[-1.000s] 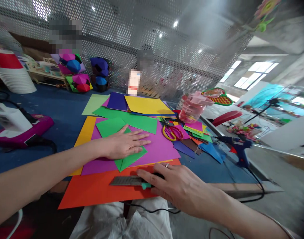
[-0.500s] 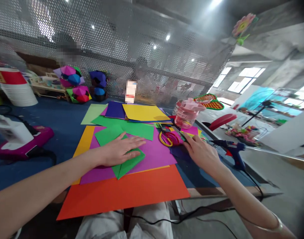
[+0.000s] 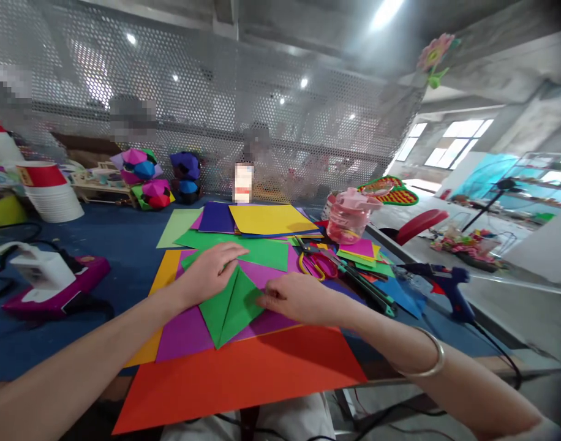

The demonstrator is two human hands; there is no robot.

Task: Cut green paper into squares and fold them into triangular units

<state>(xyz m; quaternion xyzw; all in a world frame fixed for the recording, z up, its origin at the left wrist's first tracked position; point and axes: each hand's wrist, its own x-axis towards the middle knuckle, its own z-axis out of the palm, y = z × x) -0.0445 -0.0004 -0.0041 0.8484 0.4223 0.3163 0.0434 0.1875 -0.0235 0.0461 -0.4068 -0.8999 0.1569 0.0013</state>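
A folded, kite-shaped green paper (image 3: 232, 306) lies over a flat purple paper sheet (image 3: 182, 337) on the blue-topped counter (image 3: 119, 236). It should be light, thin, stiffer along its crease and easily dented; best taken by its outer edges. The left grip (image 3: 211, 269) curls at its top, the right grip (image 3: 303, 297) meets its right edge; whether either pinches, I cannot tell. I can read no writing.
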